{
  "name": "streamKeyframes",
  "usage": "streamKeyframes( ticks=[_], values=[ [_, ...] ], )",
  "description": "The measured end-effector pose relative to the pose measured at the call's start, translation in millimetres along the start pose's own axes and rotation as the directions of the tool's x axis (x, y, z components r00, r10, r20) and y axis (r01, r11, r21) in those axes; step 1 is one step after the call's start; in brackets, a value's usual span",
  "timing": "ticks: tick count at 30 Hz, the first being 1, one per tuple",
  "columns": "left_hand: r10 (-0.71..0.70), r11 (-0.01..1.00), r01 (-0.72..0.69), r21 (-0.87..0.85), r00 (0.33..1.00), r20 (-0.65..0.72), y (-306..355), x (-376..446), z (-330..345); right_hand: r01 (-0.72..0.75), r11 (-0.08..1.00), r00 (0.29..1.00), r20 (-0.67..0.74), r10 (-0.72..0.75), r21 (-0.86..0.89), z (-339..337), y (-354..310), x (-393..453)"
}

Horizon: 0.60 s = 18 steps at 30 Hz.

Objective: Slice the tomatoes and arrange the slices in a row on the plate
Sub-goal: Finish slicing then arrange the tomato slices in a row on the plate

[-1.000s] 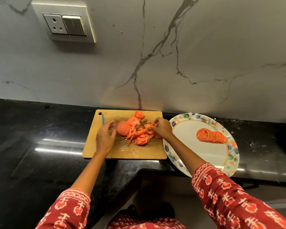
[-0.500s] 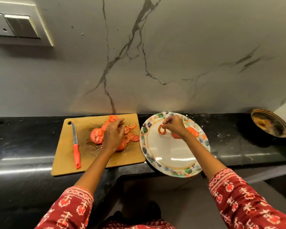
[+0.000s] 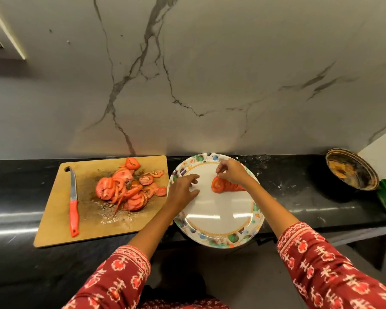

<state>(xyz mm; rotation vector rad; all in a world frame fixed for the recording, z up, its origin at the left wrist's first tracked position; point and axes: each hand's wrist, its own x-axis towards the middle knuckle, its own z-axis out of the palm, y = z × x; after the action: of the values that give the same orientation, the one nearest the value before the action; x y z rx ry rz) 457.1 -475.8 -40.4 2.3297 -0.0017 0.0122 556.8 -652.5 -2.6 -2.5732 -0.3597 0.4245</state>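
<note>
Placing: the right hand [image 3: 230, 172] sits over the upper middle of the plate [image 3: 218, 233], fingers curled and pinched at the left end of the row of slices [image 3: 223, 185]; whether a slice is in the pinch or just let go, I cannot tell.
Left hand: the left hand [image 3: 183, 186] lies over the plate's left rim, fingers straight and spread, holding nothing.
Row axis: the slices overlap in a line that runs left to right across the plate, its right end hidden under the right wrist.
Supply: the loose tomato slices [image 3: 129, 186] lie heaped on the cutting board [image 3: 54, 224], left of centre in the frame, just beside the plate.
Key relation: the heap lies to the left of both hands, and the left hand is the nearer one; the row's open end also faces left, toward the heap.
Knife: the red-handled knife [image 3: 73, 197] rests on the board's left side, blade pointing away from the person, untouched.
Progress: by my judgement, slicing looks done and arranging is early, most slices not yet moved.
Desk: the black desk [image 3: 13, 192] carries board and plate.
</note>
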Motion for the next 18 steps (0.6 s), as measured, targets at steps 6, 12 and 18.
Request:
streamKeyframes(
  ticks=[6, 12, 18],
  values=[
    [-0.041, 0.999, 0.042, 0.027, 0.999, -0.018, 11.8, 10.1, 33.4, 0.137, 0.989, 0.978, 0.164, -0.127, -0.056, -3.8, 15.6, -4.9],
    [-0.069, 0.997, 0.071, 0.025, 0.995, -0.067, 18.9, 18.0, 50.9, 0.240, 0.954, 0.964, 0.163, -0.211, -0.182, 5.8, 27.2, -13.5],
    [-0.129, 0.991, 0.119, -0.068, 0.977, -0.171, 20.0, 18.9, 62.4, 0.214, 0.972, 0.972, 0.122, -0.203, -0.091, 7.1, 30.3, -12.2]
  ],
)
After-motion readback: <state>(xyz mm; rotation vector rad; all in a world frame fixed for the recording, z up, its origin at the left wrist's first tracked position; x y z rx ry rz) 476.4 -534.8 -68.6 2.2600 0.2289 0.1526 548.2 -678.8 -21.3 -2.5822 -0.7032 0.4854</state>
